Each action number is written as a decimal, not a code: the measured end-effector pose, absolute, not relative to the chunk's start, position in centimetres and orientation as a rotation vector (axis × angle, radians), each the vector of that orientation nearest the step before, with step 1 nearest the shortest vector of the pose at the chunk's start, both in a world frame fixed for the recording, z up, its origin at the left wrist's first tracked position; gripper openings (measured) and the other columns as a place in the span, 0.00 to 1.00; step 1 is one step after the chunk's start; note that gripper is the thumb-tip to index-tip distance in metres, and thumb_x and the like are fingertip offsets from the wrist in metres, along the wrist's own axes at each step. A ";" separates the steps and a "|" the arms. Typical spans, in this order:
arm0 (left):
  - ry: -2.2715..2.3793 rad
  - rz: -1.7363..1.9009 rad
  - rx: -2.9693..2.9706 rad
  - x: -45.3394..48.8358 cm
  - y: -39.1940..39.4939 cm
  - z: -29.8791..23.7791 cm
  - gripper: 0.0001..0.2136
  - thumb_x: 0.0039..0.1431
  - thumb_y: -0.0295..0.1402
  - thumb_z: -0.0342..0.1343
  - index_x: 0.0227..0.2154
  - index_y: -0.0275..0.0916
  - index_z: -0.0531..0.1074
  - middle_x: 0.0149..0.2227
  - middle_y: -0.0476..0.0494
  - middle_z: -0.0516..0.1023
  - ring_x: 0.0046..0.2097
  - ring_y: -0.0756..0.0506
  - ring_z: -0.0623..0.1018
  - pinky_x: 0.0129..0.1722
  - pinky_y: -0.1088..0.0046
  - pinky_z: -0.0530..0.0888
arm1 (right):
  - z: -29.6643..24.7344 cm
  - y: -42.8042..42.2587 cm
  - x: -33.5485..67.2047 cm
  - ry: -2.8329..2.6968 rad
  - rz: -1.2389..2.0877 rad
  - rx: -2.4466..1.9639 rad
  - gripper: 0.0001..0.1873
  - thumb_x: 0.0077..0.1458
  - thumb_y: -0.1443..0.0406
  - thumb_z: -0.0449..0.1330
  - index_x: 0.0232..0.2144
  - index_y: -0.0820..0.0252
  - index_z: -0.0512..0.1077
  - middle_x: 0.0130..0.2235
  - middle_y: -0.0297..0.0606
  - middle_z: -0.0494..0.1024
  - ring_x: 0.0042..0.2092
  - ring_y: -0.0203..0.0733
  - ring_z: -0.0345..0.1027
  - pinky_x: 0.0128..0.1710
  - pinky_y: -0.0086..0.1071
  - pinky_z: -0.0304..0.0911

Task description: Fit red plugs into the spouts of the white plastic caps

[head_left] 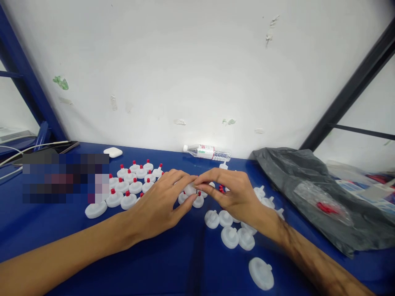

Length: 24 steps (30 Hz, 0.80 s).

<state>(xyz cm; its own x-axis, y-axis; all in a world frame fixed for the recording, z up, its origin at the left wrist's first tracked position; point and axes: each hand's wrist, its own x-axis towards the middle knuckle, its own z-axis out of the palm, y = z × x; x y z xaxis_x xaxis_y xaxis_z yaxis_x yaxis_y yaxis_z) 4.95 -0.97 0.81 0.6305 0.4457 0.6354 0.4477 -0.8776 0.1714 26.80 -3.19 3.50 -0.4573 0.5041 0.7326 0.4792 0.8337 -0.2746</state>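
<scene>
My left hand (165, 195) is closed on a white round plastic nozzle cap (190, 189), its thumb and fingers gripping the rim. The fingertips of my right hand (230, 191) are pinched together at the right side of that same cap; whatever they hold is hidden. Left of and behind the hands stand several white nozzle caps with red tips (135, 187). Around my right wrist lie several white nozzle caps without red tips (230, 237), some tilted. A few loose small red tips (221, 188) show just behind my right hand.
A clear plastic bottle (206, 152) lies along the white wall. At right, a grey plastic bag (296, 176) carries a clear bag of red pieces (328, 208). A white case (112, 152) and cables (33, 147) are at left on the blue table (148, 263).
</scene>
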 end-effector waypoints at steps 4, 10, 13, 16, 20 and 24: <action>-0.767 -1.116 -2.799 5.0 -0.8 0.8 0.09 0.71 0.32 0.53 0.51 0.39 0.70 0.48 0.43 0.77 0.49 0.42 0.75 0.53 0.60 0.72 | 3.7 -3.2 26.8 -2.108 0.012 -0.749 0.04 0.66 0.67 0.63 0.42 0.57 0.77 0.38 0.32 0.85 0.38 0.35 0.79 0.40 0.28 0.71; -0.831 -1.174 -2.779 5.0 -0.9 1.0 0.09 0.71 0.31 0.53 0.50 0.39 0.72 0.48 0.44 0.79 0.48 0.42 0.76 0.54 0.59 0.70 | 4.5 -2.6 28.3 -2.256 -0.148 -1.306 0.08 0.69 0.63 0.58 0.42 0.56 0.78 0.36 0.34 0.83 0.38 0.41 0.76 0.40 0.34 0.66; -0.832 -1.196 -2.776 5.0 -1.0 1.0 0.09 0.71 0.31 0.53 0.50 0.38 0.73 0.47 0.43 0.79 0.48 0.42 0.76 0.52 0.60 0.70 | 4.3 -1.8 29.1 -2.403 -0.124 -1.558 0.09 0.67 0.61 0.60 0.41 0.55 0.80 0.37 0.36 0.84 0.38 0.44 0.76 0.38 0.35 0.63; -0.841 -1.182 -2.799 5.0 -1.0 1.0 0.10 0.71 0.31 0.52 0.50 0.38 0.73 0.47 0.43 0.79 0.47 0.42 0.75 0.52 0.60 0.70 | 3.9 -1.3 29.4 -2.472 -0.043 -1.656 0.09 0.65 0.61 0.62 0.44 0.53 0.81 0.39 0.37 0.84 0.39 0.44 0.76 0.36 0.34 0.61; -0.853 -1.155 -2.829 5.0 -1.0 1.2 0.10 0.71 0.31 0.51 0.50 0.38 0.73 0.47 0.42 0.79 0.47 0.41 0.76 0.51 0.59 0.70 | 3.8 -1.2 29.3 -2.470 -0.023 -1.694 0.08 0.63 0.68 0.61 0.39 0.53 0.81 0.39 0.36 0.84 0.39 0.43 0.75 0.35 0.32 0.58; -0.860 -1.147 -2.834 5.0 -1.1 1.3 0.10 0.70 0.31 0.52 0.49 0.38 0.73 0.47 0.43 0.79 0.47 0.41 0.76 0.50 0.59 0.70 | 4.2 -1.7 29.0 -2.453 -0.042 -1.696 0.09 0.65 0.64 0.59 0.36 0.54 0.80 0.35 0.35 0.83 0.36 0.42 0.74 0.33 0.32 0.55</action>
<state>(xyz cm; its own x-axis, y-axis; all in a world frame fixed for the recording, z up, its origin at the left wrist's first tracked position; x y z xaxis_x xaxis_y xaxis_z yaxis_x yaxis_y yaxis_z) 5.05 -1.13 1.32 0.5926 0.4954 0.6351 0.4710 -0.8528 0.2257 29.01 -1.65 4.19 -0.3445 0.9274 0.1459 0.9318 0.3567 -0.0669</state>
